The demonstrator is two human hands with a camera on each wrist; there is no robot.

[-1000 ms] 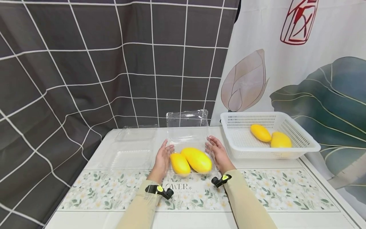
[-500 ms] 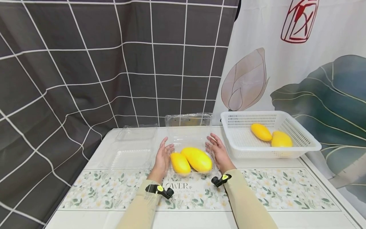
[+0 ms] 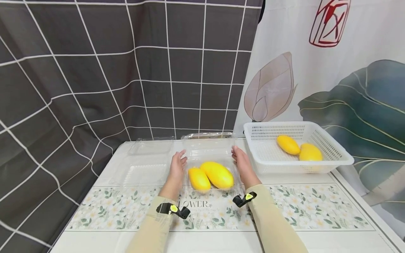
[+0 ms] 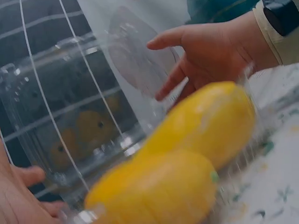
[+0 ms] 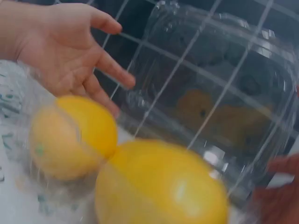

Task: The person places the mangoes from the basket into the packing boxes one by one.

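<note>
Presently, clock read in the head view, centred on two yellow mangoes (image 3: pixel 217 174) lying in the clear container (image 3: pixel 207 154). They touch: the smaller at 8 o'clock, the larger at 2, its long axis running from 10 to 4. The container's lid (image 5: pixel 219 65) is tilted back at 12 o'clock, see-through, curtain grid visible behind it.

Left hand (image 3: pixel 177 167): between 9 and 10 o'clock, beside the container's wall; right wrist view shows thumb and fingers spread apart, grasping nothing. Right hand (image 3: pixel 243 163): at 2 o'clock, beside the opposite wall; left wrist view shows its thumb and fingers likewise apart. Contact with the plastic: cannot tell for either hand. Both wrist views blurred.

Second clear container (image 3: pixel 143 167), lid folded back: past the left hand, between 9 and 10 o'clock. White basket (image 3: pixel 281 168): between 2 and 3 o'clock, beyond the right hand, holding two more mangoes (image 3: pixel 288 144), touching each other. Floral strip (image 3: pixel 303 207) of the table covering runs from 8 to 4 o'clock.
</note>
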